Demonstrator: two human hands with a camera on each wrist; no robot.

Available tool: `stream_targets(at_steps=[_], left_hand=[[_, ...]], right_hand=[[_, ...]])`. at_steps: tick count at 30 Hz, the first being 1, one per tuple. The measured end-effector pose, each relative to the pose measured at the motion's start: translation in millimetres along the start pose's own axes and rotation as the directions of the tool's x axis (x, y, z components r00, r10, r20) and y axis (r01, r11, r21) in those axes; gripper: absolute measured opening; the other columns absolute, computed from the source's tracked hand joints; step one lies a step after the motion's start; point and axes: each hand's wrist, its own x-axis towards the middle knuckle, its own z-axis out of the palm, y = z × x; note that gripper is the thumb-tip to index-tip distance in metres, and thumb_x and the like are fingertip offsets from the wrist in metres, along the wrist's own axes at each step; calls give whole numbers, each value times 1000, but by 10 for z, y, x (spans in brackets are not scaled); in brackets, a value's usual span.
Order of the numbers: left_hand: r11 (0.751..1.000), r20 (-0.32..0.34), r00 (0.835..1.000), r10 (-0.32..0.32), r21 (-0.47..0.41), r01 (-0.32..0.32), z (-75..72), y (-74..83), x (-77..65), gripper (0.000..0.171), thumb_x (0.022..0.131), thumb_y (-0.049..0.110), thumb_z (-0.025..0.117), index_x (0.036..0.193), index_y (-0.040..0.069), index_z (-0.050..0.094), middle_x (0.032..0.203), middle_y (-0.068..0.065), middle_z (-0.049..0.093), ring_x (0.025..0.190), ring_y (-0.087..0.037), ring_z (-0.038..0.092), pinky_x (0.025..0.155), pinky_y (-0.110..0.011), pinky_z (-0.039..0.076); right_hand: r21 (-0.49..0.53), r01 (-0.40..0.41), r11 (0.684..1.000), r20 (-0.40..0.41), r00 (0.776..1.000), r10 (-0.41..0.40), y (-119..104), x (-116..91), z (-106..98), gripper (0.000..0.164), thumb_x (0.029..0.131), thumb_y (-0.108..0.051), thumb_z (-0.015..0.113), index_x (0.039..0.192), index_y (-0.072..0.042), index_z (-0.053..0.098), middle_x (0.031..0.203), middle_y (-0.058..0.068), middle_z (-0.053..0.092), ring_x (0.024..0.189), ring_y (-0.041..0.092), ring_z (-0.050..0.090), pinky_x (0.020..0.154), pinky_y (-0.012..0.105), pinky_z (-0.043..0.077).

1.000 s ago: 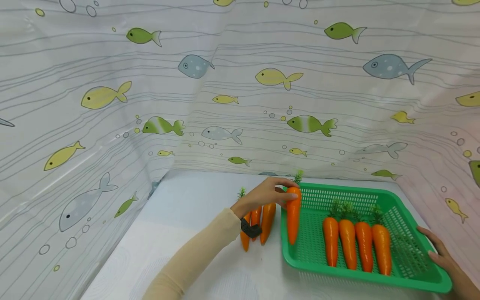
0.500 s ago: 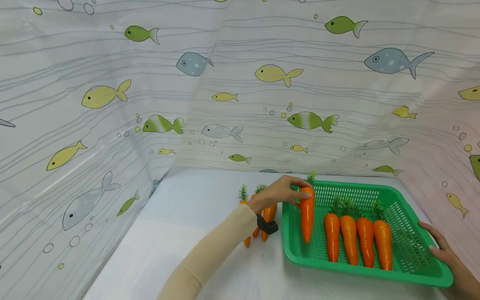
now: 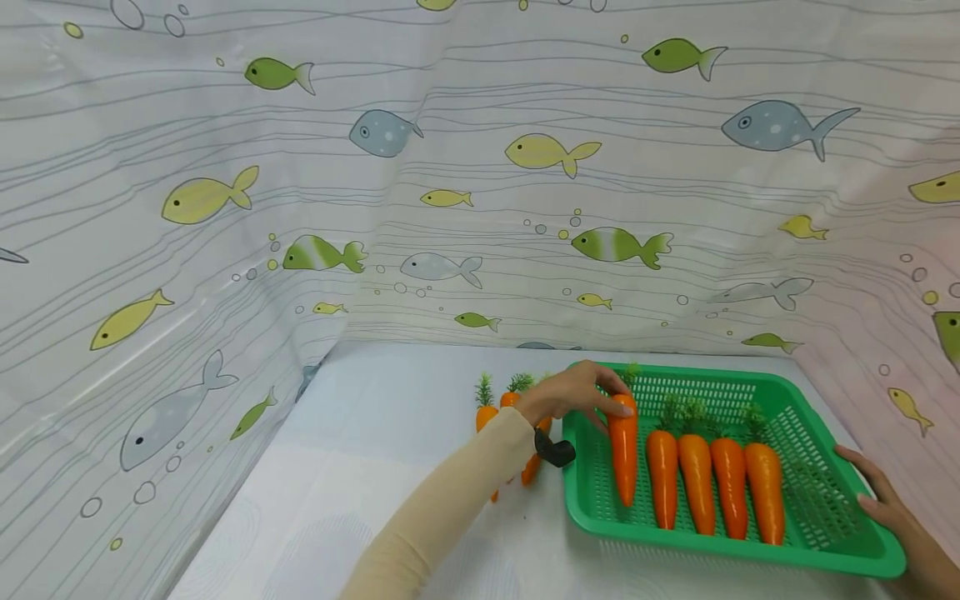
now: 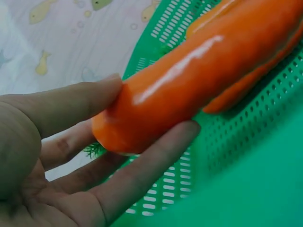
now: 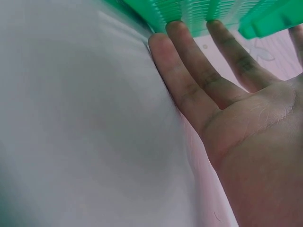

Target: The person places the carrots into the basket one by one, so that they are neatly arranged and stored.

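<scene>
In the head view, my left hand (image 3: pixel 573 393) pinches an orange carrot (image 3: pixel 624 454) by its thick top, between thumb and fingers. The carrot hangs tip-down over the left part of a green plastic basket (image 3: pixel 652 542). Its leafy green top shows behind the fingers. Several carrots (image 3: pixel 696 483) lie side by side in the basket, tips toward me. The left wrist view shows the thumb and fingers around the blunt end of the held carrot (image 4: pixel 189 75). At the basket's right rim rests my right hand (image 3: pixel 892 512); in the right wrist view its straight fingers (image 5: pixel 194 61) touch the outer wall.
Several more carrots (image 3: pixel 486 417) lie on the white table (image 3: pixel 315 492) left of the basket, partly hidden by my left wrist. A fish-patterned sheet (image 3: pixel 450 225) rises behind the table and along both sides.
My left hand has carried the carrot rightward, from over the basket's left rim to inside it, beside the row, and slightly lower over the last half second. The right hand stays at the rim.
</scene>
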Motion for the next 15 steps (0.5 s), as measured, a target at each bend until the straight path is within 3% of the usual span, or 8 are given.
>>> stream_targets(at_steps=[9, 15], left_hand=[[999, 29, 999, -35, 41, 34, 76, 61, 79, 23, 92, 1, 77, 114, 2, 70, 102, -4, 70, 84, -23, 72, 85, -60, 59], [995, 14, 997, -73, 66, 72, 132, 41, 166, 21, 92, -1, 76, 112, 1, 70, 99, -5, 69, 81, -24, 72, 82, -56, 60]], right_hand=[[77, -53, 996, 13, 999, 53, -22, -10, 13, 56, 114, -25, 18, 155, -55, -6, 156, -11, -12, 102, -22, 41, 75, 23, 57], [-9, -63, 998, -7, 998, 63, -26, -13, 14, 56, 114, -27, 17, 154, -56, -9, 155, -14, -11, 101, -23, 37, 74, 23, 57]])
